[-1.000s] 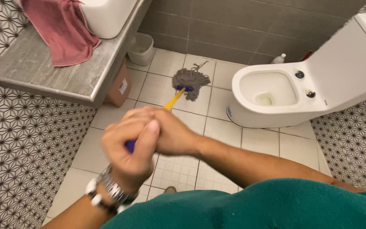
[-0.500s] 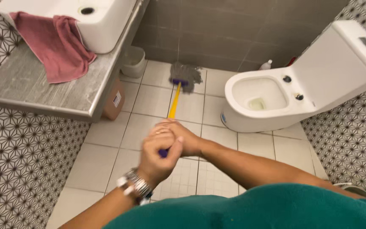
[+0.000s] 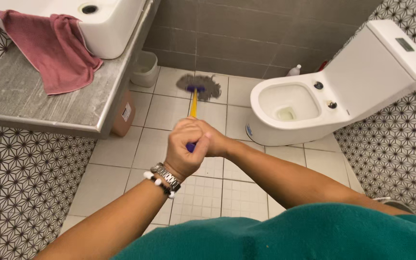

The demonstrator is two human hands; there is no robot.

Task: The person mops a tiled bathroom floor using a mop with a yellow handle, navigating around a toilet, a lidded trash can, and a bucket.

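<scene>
Both hands grip the purple end of a mop's yellow handle [image 3: 193,107] in the middle of the view. My left hand [image 3: 183,151], with a watch and bead bracelet at the wrist, wraps the grip from the left. My right hand [image 3: 213,142] closes over it from the right. The grey string mop head [image 3: 199,85] lies spread on the white floor tiles near the back wall, between a small white bin and the toilet.
A white toilet [image 3: 290,103] with its lid up stands at the right. A grey counter [image 3: 39,101] at left carries a white basin [image 3: 102,24] and a pink towel [image 3: 49,48]. Under it sit a brown box [image 3: 123,115] and white bin [image 3: 145,70]. A white bottle [image 3: 293,71] stands behind the toilet.
The mop head has slid away from me across the tiles toward the back wall and flattened out. My hands have moved forward and up with the handle.
</scene>
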